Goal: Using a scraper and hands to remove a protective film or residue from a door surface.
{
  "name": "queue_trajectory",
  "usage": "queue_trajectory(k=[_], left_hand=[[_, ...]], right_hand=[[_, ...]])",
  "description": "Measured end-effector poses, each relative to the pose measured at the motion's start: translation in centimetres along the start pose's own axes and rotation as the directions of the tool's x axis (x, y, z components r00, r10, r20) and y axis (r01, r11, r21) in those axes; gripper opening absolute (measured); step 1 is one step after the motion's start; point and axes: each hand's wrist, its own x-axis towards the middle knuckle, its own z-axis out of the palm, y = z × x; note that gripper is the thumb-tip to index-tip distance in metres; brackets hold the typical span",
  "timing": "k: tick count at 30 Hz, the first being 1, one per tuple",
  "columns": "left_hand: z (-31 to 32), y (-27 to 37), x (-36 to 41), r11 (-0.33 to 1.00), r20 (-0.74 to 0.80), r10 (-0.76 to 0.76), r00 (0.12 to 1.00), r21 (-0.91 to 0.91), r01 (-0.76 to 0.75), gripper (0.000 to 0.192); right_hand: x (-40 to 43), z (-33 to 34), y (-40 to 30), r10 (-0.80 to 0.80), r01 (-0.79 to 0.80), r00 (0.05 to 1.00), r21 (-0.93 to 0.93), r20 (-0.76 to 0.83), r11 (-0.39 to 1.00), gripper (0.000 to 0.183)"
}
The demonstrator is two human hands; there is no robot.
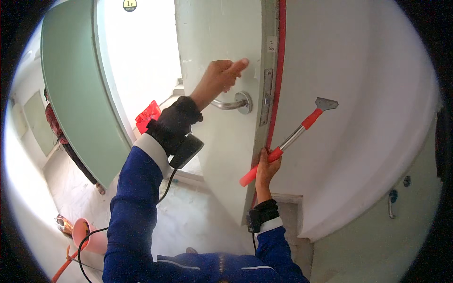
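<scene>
My left hand (223,76) is raised in front of the pale door (226,148), above its metal lever handle (230,104). Its fingers are curled, with one fingertip at or close to the door face; whether it pinches something small cannot be told. My right hand (268,168) grips the red handle of a long scraper (292,138) beside the door's edge. The scraper's metal head (326,103) points up and right, in front of the white wall. A metal lock plate (266,97) and a red strip (277,70) run along the door edge.
A green door (76,81) stands at the left, with a person (58,123) partly hidden behind it. A red plastic bag (148,115) lies near the bright doorway. A pink bucket (90,237) is at the lower left. Another door with a lever handle (391,204) is at the right.
</scene>
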Motion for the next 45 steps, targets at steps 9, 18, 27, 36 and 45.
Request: queue_trajectory(k=[9,18,27,36,45], left_hand=[[3.2,1.3,1.0,0.893,0.194,0.222,0.956,0.353,-0.279,0.036],[3.2,5.4,1.6,0.977,0.025,0.213,0.977,0.007,-0.213,0.029],[-2.9,3.1,2.8,0.956,0.096,0.168,0.981,0.226,-0.186,0.023],[-4.6,0.6,0.4,0.948,-0.116,-0.213,0.97,0.218,0.234,0.043],[-5.9,-10.2,2.5,0.637,-0.202,0.246,0.948,0.771,-0.001,0.055]], right_hand=[[-0.4,-0.3,-1.1,0.077,-0.08,0.997,0.119,0.027,0.99,0.03],[-0.4,-0.6,-2.2,0.126,-0.127,0.992,0.061,0.03,0.99,0.028],[-0.9,0.4,-4.1,0.2,-0.212,0.976,0.178,0.082,0.961,0.031],[-1.6,-1.1,-3.6,0.133,-0.152,0.977,0.103,0.168,0.983,0.029],[-3.6,-5.5,-6.0,0.328,-0.321,0.935,-0.069,0.138,0.945,0.022]])
